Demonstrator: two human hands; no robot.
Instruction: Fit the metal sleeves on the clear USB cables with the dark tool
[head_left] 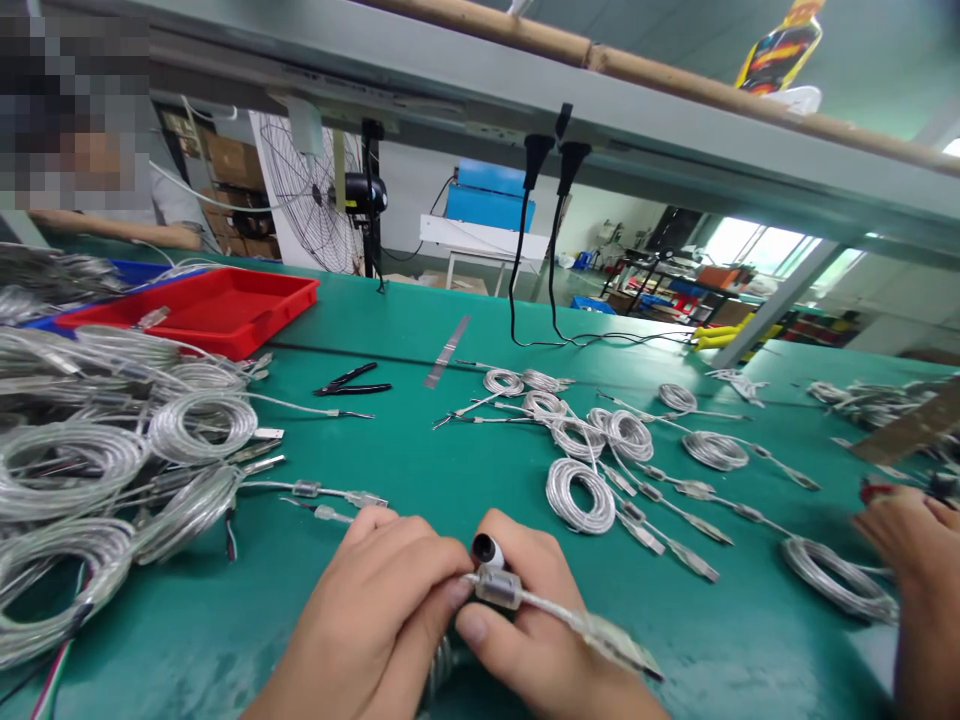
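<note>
Coils of clear braided cable point(71, 465) heap on the green table point(315, 590), with a red plastic tray point(225, 310) behind them. The left hand point(367, 625) and right hand point(536, 625) grip a clear cable point(540, 605) closed between their fingers point(454, 592), around its translucent ferrite bead point(496, 588) and black-tipped end point(487, 550). More coils point(577, 497) lie loose rightward, near a co-worker's hand point(911, 550).

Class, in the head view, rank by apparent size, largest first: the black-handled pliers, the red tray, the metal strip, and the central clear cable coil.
1. Red plastic tray.
2. Clear cable coil, though it lies nearer the camera.
3. Black-handled pliers and metal strip: they look about equally long, so unranked.
</note>
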